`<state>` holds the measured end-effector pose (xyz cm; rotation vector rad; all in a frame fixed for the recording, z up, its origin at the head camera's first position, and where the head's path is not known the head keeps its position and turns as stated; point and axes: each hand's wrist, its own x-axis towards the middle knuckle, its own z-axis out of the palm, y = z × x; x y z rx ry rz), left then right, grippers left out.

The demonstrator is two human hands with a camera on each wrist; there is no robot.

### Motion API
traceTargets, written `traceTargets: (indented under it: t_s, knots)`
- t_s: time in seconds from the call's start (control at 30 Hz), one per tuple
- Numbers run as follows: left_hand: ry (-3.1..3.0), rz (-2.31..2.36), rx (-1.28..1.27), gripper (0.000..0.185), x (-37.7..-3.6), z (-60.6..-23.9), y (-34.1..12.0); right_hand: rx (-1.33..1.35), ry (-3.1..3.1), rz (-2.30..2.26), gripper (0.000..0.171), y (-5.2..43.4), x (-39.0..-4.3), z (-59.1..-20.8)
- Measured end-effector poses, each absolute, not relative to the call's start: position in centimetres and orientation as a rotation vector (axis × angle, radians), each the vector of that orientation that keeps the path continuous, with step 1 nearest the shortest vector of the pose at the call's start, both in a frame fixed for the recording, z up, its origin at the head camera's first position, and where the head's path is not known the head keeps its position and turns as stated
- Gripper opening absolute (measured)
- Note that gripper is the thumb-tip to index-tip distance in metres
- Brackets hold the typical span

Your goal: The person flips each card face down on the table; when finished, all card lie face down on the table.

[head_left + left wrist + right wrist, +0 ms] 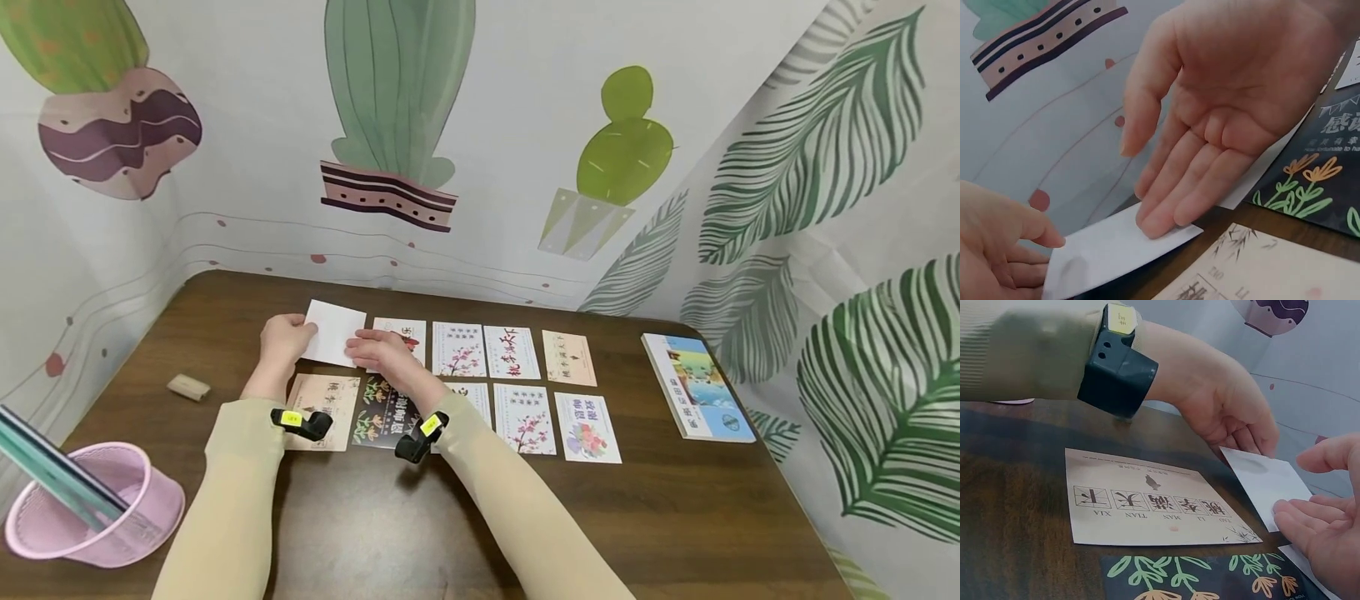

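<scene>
Pinching white card [339, 330]: left hand [283, 340] | right hand [390, 358]: fingers [1215, 182] extended, touching

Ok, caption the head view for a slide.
Left hand pinches a white card, right hand touching it, beside printed cards.

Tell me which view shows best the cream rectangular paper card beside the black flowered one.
Right wrist view, where the cream card lies whole and uncovered. Head: a black wrist camera covers part. Left wrist: the frame crops it.

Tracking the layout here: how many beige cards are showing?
2: one beige card at the near row's left end, another at the far row's right end. The underside of the held white card is hidden.
</scene>
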<state>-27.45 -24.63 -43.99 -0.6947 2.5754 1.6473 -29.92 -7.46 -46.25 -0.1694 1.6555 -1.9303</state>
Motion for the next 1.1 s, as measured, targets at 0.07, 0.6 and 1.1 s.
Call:
traceTargets:
  t_s: [0.07, 0.6, 1.1]
  knots:
    - [2.601, 1.594, -0.671, 0.053, -27.3, -43.6, -24.5, -0.165, 1.658, -1.928, 0.053, -7.5, -29.9, -46.2]
    - [2.600, 1.395, -0.565, 0.063, -26.9, -42.0, -24.5, -0.134, 1.678, -1.914, 0.052, -7.5, -30.0, -46.3]
    - [2.683, 1.687, -0.470, 0.048, -26.4, -42.4, -22.0, -0.233, 1.754, -1.943, 0.056, -4.5, -30.2, -45.2]
